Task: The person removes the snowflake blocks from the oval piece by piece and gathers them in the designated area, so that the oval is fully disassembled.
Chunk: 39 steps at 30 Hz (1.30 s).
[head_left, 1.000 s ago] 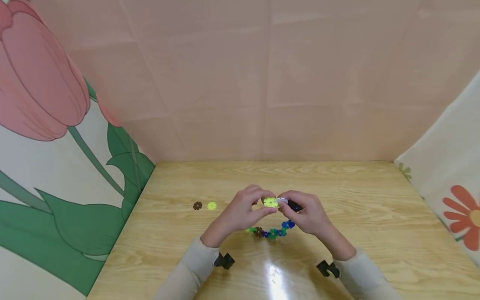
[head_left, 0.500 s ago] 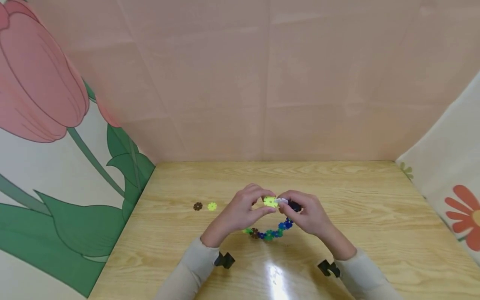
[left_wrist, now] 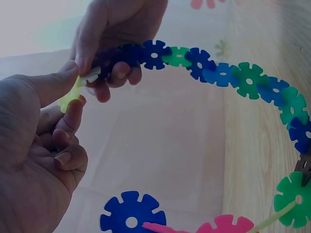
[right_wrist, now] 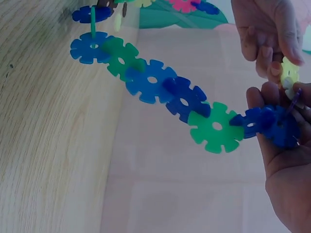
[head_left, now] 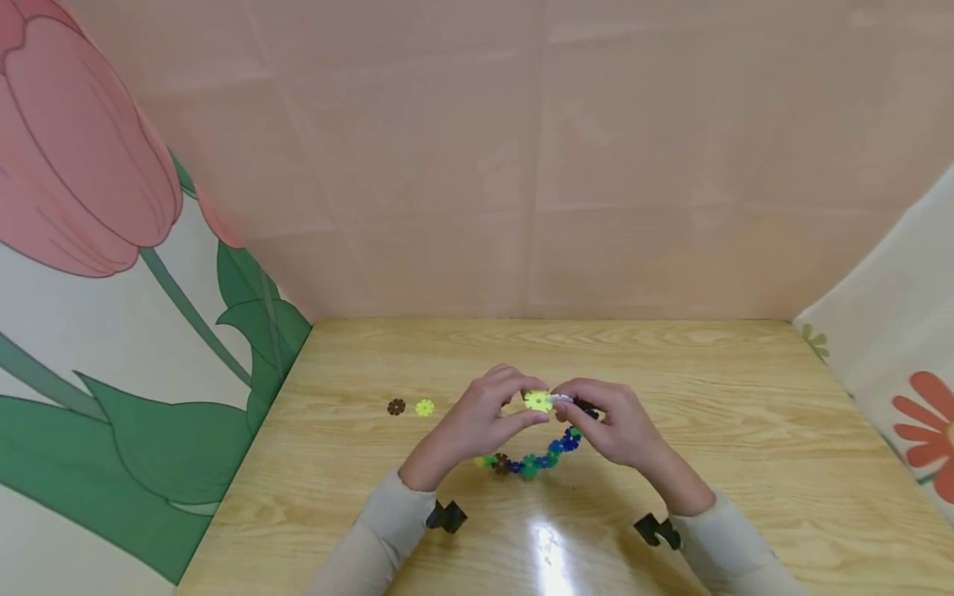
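Observation:
My left hand (head_left: 484, 418) pinches a yellow snowflake disc (head_left: 538, 401) between thumb and index finger. Against its edge sits a white snowflake disc (left_wrist: 91, 75), which my right hand (head_left: 614, 422) holds in its fingertips. Whether the slots of these two discs are fully joined, I cannot tell. From the right hand hangs a curved chain of interlocked snowflake discs (right_wrist: 217, 127), mostly blue and green. Dark blue discs (right_wrist: 281, 126) at the chain's near end lie against the right fingers, partly covered. Pink and blue discs (left_wrist: 132, 216) belong to the far stretch in the left wrist view.
On the wooden table (head_left: 335, 505), left of the hands, lie a loose brown disc (head_left: 396, 406) and a loose yellow disc (head_left: 424, 406). A pinkish cloth (head_left: 522, 165) rises behind the table. Black mounts (head_left: 447, 517) sit at both wrists.
The hanging chain has swung a little to the left below the hands. Both hands keep their grip on the yellow and white discs, nearly in the same place.

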Each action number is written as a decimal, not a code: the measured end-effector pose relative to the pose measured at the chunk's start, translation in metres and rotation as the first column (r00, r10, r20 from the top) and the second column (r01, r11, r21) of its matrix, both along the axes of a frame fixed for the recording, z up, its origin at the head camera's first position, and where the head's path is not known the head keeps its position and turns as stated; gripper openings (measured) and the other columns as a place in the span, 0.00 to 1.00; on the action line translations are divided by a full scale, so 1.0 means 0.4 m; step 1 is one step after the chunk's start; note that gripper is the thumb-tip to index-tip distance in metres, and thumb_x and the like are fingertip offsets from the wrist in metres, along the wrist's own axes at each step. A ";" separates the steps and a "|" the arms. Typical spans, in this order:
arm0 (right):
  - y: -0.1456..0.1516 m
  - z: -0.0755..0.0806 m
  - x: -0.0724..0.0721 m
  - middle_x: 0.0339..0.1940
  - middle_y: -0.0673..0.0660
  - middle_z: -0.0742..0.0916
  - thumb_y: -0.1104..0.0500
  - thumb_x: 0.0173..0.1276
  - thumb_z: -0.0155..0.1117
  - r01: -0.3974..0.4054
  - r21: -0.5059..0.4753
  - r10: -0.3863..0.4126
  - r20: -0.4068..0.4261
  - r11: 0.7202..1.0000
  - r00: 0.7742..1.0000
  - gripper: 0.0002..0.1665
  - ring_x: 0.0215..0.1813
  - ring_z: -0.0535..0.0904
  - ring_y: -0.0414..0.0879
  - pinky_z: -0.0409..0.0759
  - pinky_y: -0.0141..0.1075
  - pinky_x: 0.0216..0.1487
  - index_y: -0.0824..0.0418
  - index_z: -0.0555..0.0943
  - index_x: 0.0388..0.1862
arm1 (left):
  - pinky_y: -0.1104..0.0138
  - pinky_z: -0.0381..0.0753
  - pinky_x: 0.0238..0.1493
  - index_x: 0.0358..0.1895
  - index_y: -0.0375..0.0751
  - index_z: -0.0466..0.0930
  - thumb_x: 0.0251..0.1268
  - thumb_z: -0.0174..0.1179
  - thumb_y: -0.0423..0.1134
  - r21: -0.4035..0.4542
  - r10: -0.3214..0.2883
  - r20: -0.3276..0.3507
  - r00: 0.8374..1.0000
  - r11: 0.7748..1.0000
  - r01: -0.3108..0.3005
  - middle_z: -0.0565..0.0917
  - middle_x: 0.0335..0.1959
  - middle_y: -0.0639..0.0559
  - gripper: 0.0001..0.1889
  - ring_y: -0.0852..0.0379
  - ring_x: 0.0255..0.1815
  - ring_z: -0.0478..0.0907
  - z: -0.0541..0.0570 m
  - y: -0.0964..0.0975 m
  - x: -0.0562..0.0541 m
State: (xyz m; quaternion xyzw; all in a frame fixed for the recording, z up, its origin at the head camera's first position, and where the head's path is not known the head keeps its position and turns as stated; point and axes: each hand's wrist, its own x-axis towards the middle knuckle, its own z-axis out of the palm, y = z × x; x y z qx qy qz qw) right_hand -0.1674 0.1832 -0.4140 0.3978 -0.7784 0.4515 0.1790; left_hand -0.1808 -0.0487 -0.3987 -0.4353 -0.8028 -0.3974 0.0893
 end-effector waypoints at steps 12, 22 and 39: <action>-0.003 -0.002 0.001 0.30 0.53 0.89 0.78 0.60 0.65 0.038 -0.049 -0.041 -0.073 0.998 0.996 0.18 0.28 0.82 0.38 0.80 0.25 0.32 0.59 0.87 0.42 | 0.70 0.77 0.47 0.55 0.40 0.83 0.66 0.69 0.40 0.020 0.024 -0.012 1.000 1.000 -0.024 0.84 0.44 0.54 0.16 0.61 0.49 0.76 -0.001 0.008 -0.002; -0.004 -0.012 0.001 0.29 0.54 0.86 0.81 0.57 0.66 0.032 -0.108 -0.038 -0.059 0.994 0.998 0.19 0.25 0.76 0.36 0.76 0.24 0.26 0.63 0.85 0.42 | 0.72 0.72 0.35 0.52 0.42 0.86 0.59 0.75 0.42 0.045 0.084 -0.008 0.996 0.995 -0.084 0.81 0.37 0.57 0.18 0.63 0.36 0.70 0.007 0.010 0.006; 0.017 -0.021 0.007 0.33 0.48 0.79 0.76 0.62 0.66 0.072 -0.012 -0.071 0.085 0.997 0.994 0.19 0.28 0.72 0.36 0.74 0.30 0.24 0.58 0.78 0.48 | 0.64 0.79 0.41 0.54 0.47 0.85 0.59 0.75 0.44 -0.001 0.165 0.041 0.985 0.986 -0.165 0.78 0.36 0.60 0.20 0.63 0.39 0.71 -0.009 -0.038 0.003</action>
